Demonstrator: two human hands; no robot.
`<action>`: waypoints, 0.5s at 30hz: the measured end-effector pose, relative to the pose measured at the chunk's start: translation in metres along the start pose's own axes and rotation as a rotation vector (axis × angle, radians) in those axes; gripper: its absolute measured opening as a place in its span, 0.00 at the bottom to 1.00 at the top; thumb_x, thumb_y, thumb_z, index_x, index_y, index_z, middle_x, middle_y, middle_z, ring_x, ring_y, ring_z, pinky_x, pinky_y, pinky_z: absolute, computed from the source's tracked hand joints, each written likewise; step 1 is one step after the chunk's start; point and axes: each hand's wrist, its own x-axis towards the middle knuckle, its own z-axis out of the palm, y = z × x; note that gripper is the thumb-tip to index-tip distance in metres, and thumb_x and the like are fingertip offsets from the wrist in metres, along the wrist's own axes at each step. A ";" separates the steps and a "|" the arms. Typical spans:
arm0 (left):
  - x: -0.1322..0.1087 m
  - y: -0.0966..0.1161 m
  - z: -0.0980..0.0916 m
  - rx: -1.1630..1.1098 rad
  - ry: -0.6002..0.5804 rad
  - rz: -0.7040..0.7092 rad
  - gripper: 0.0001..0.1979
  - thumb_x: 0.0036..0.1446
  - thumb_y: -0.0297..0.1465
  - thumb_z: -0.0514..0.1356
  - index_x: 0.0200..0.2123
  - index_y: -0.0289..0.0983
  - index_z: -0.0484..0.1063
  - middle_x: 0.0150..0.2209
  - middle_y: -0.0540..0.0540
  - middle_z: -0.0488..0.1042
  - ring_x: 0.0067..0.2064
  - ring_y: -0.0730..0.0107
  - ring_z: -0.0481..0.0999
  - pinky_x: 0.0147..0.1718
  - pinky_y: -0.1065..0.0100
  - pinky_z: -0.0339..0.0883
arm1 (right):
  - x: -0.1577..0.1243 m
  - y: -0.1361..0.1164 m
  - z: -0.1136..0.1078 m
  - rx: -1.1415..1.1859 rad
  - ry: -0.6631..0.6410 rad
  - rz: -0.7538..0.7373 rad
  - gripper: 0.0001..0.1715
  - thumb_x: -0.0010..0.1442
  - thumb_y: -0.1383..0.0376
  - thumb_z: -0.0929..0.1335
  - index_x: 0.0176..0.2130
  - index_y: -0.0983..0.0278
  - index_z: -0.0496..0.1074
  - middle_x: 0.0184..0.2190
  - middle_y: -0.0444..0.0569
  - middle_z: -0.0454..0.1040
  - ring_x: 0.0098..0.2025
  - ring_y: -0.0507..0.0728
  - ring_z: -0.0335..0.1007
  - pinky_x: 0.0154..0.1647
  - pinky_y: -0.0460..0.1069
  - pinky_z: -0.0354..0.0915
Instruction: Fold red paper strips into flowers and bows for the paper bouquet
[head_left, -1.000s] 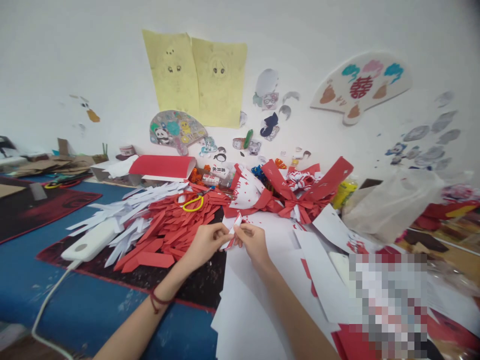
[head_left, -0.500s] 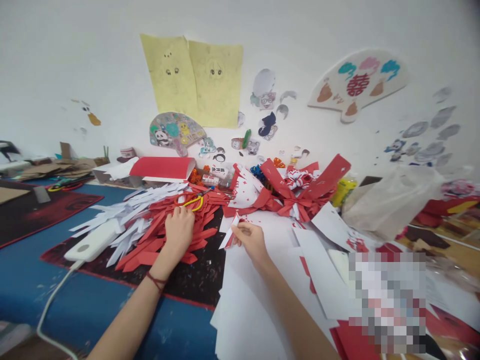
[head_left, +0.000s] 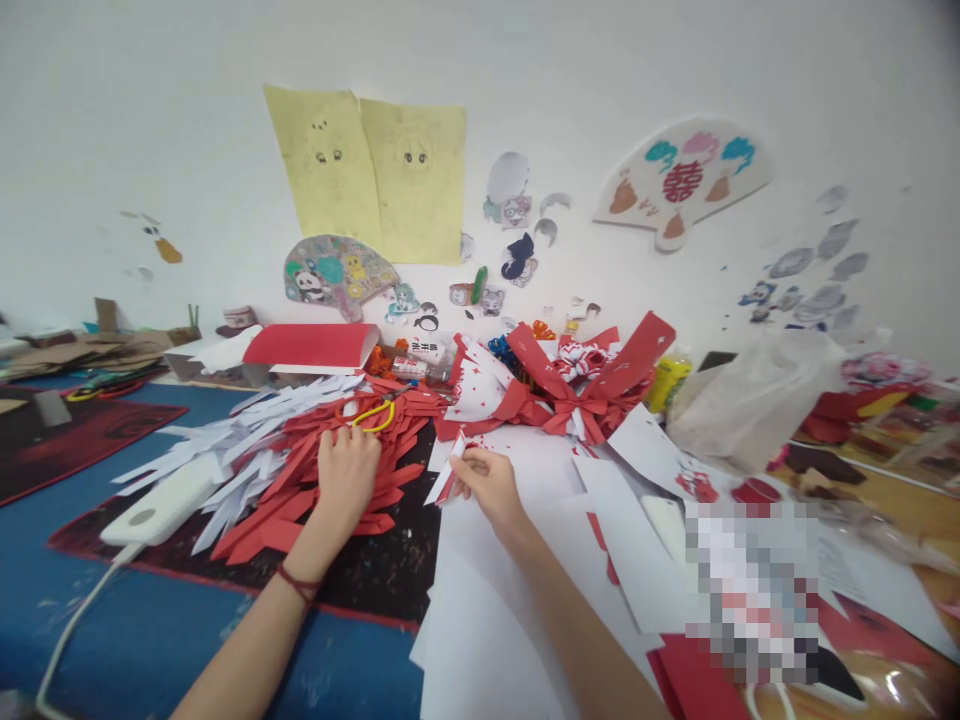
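Over the pile of red paper strips rests my left hand, knuckles up and fingers curled down. Its fingertips are hidden, so what they grip cannot be made out. Just beyond its knuckles lies a pair of yellow-handled scissors. My right hand pinches a few folded paper strips, white with red edges, between thumb and fingers. They are held above the edge of the white sheets. White paper strips spread out left of the red ones.
A white power strip with a cable lies at left on the dark mat. Red and white wrapped bouquets stand against the wall. A plastic bag and loose papers crowd the right side.
The whole view has shifted slightly, so things appear further left and a little lower. Both hands keep nearly the same places, and the right still holds the folded strips.
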 end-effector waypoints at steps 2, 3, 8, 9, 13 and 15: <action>-0.001 0.001 -0.004 -0.016 0.027 -0.013 0.16 0.59 0.22 0.46 0.33 0.28 0.74 0.33 0.31 0.74 0.40 0.48 0.72 0.41 0.53 0.58 | 0.001 0.000 -0.001 0.005 0.005 -0.007 0.19 0.48 0.53 0.73 0.22 0.66 0.71 0.13 0.42 0.69 0.14 0.49 0.64 0.14 0.43 0.57; 0.000 0.002 -0.006 -0.043 0.035 -0.034 0.15 0.60 0.23 0.46 0.33 0.29 0.74 0.33 0.32 0.74 0.40 0.49 0.72 0.41 0.53 0.58 | 0.001 -0.001 -0.001 0.007 0.011 -0.007 0.19 0.47 0.53 0.73 0.22 0.66 0.71 0.13 0.42 0.69 0.14 0.49 0.64 0.14 0.43 0.57; 0.007 0.012 -0.007 -0.577 0.066 -0.295 0.15 0.64 0.36 0.48 0.44 0.33 0.69 0.34 0.39 0.77 0.37 0.56 0.76 0.39 0.60 0.63 | 0.001 -0.004 -0.001 -0.001 0.021 0.004 0.18 0.49 0.54 0.73 0.22 0.66 0.71 0.14 0.43 0.70 0.15 0.49 0.65 0.15 0.43 0.58; 0.008 0.016 -0.005 -0.786 0.050 -0.321 0.15 0.63 0.39 0.50 0.44 0.35 0.67 0.34 0.40 0.77 0.37 0.58 0.77 0.37 0.62 0.65 | 0.000 -0.004 -0.001 -0.003 0.018 0.002 0.18 0.49 0.54 0.72 0.22 0.66 0.70 0.14 0.43 0.70 0.15 0.49 0.64 0.15 0.43 0.58; 0.006 0.033 0.001 -1.528 -0.078 -0.262 0.17 0.54 0.43 0.61 0.39 0.37 0.63 0.27 0.50 0.73 0.30 0.69 0.74 0.31 0.71 0.65 | -0.002 -0.007 0.002 -0.023 0.008 -0.019 0.17 0.51 0.55 0.72 0.23 0.66 0.71 0.14 0.42 0.70 0.15 0.49 0.64 0.16 0.43 0.58; 0.003 0.040 0.001 -1.661 -0.136 -0.234 0.18 0.52 0.42 0.63 0.39 0.37 0.63 0.24 0.54 0.69 0.26 0.74 0.70 0.28 0.74 0.63 | -0.003 -0.008 0.003 -0.050 0.013 -0.033 0.16 0.52 0.55 0.72 0.25 0.66 0.72 0.14 0.42 0.69 0.16 0.50 0.65 0.17 0.44 0.59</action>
